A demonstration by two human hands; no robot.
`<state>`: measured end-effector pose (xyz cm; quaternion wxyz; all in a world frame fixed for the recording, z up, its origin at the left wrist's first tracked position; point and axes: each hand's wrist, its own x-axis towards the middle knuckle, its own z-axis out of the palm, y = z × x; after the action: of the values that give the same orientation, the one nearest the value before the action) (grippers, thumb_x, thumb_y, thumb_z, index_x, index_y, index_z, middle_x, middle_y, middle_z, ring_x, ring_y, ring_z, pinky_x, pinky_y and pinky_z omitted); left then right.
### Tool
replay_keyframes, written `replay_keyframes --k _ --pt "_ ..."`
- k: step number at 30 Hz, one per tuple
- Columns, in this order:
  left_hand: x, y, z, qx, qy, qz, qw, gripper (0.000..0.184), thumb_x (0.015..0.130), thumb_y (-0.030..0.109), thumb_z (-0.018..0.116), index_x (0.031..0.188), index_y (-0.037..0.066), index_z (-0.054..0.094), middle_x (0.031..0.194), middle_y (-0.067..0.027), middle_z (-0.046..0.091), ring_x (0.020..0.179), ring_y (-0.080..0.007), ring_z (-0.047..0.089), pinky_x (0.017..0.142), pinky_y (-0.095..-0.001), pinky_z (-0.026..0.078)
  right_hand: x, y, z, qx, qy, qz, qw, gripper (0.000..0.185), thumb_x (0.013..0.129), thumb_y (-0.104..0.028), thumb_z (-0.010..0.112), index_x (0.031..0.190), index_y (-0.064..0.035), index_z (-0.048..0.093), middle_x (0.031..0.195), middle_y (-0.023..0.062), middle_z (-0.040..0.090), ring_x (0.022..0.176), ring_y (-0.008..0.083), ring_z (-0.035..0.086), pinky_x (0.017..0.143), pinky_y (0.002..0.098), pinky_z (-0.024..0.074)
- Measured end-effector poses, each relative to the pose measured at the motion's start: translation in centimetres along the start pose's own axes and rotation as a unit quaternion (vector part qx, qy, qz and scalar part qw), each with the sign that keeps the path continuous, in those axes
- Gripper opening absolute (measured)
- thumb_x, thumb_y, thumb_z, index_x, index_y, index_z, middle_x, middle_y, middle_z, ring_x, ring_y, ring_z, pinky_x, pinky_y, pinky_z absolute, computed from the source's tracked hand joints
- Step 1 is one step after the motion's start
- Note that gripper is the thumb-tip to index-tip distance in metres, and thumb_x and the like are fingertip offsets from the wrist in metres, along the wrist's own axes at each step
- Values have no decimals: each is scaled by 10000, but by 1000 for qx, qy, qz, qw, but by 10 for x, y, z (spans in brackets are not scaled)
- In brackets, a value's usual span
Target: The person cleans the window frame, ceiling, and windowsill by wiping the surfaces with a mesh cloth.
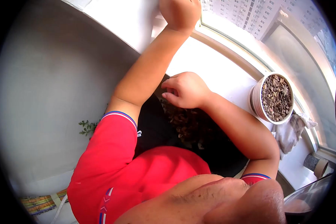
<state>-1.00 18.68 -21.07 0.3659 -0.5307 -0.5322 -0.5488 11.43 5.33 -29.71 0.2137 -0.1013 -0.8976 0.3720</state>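
My left hand (180, 15) is at the top edge, over the white windowsill (209, 61) beside the window frame. Its fingers are cut off by the picture's edge, so I cannot see what they touch. Closer to my body, my right hand (188, 90) hovers by the sill's inner edge. The fingers bend loosely and the thumb stands apart from them, with nothing visible between. Below this hand lies a dark, brownish, leafy-looking mass (186, 123), too shadowed to make out, next to my black clothing (155, 123).
A white ribbed pot (257, 99) of brown gravelly material stands on the sill at right, with a crumpled cloth (290, 132) beside it. Green leaves (87, 127) show past my left sleeve. A grey wall-like surface (56, 93) fills the left. Tall buildings appear outside.
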Motion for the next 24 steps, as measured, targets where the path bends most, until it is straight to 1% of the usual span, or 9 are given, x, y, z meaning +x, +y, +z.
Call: replay_keyframes --k 2,4,8,11,15,16,18,19,24 --pt "51 28 -11 -49 9 -70 996 202 944 84 619 1036 -76 704 812 -287 695 757 -466 689 670 -498 542 1 4 0 8 1 8 1000 207 838 -262 692 912 -77 745 758 98 700 770 347 676 709 472 533" --pt "61 20 -8 -8 10 -29 999 208 957 100 615 1032 -67 713 806 -285 696 759 -461 689 671 -497 540 -1 3 0 15 0 16 1000 214 838 -260 695 953 -93 763 763 90 705 763 344 676 706 467 533" --pt "1 10 -7 -9 -31 -68 997 277 932 94 622 1132 -71 720 851 -283 714 791 -442 708 729 -491 561 0 3 -2 4 -9 3 1000 230 835 -261 699 981 -100 773 785 99 713 761 336 678 706 459 539" --pt "-37 -7 -2 21 18 50 998 376 859 34 598 1187 -126 689 942 -328 714 888 -448 725 845 -471 580 0 5 5 -68 -43 -23 996 229 846 -280 682 958 -108 784 792 122 716 783 343 684 723 469 548" --pt "45 26 -15 -75 -7 -80 994 286 934 63 606 1122 -137 688 839 -308 699 782 -459 704 711 -477 556 -4 6 1 6 2 28 1000 204 831 -232 708 959 -82 761 794 115 708 745 345 674 682 460 528" --pt "53 26 -27 -22 -86 -93 992 345 967 122 574 1198 -116 671 1022 -315 716 931 -439 716 816 -455 578 -5 8 3 16 12 22 1000 204 832 -227 706 964 -81 760 789 115 706 741 345 673 679 460 526" --pt "24 -10 -7 -1 -47 -23 999 241 996 155 621 1128 -14 732 748 -143 736 641 -282 723 577 -367 546 1 8 2 26 13 9 1000 204 837 -241 697 947 -81 759 775 117 705 740 350 673 685 466 528" --pt "8 -3 -12 5 -74 -75 994 237 983 215 636 1097 45 754 725 -157 725 613 -325 702 584 -387 542 0 5 1 20 5 13 1000 208 840 -258 691 926 -81 758 767 119 708 743 356 675 694 473 532" --pt "-39 5 -15 30 -117 3 993 496 922 185 641 1242 -192 601 616 -108 689 575 -284 692 571 -388 540 1 -2 0 -65 -29 14 997 210 835 -276 684 894 -87 752 783 120 706 775 357 676 710 487 532"
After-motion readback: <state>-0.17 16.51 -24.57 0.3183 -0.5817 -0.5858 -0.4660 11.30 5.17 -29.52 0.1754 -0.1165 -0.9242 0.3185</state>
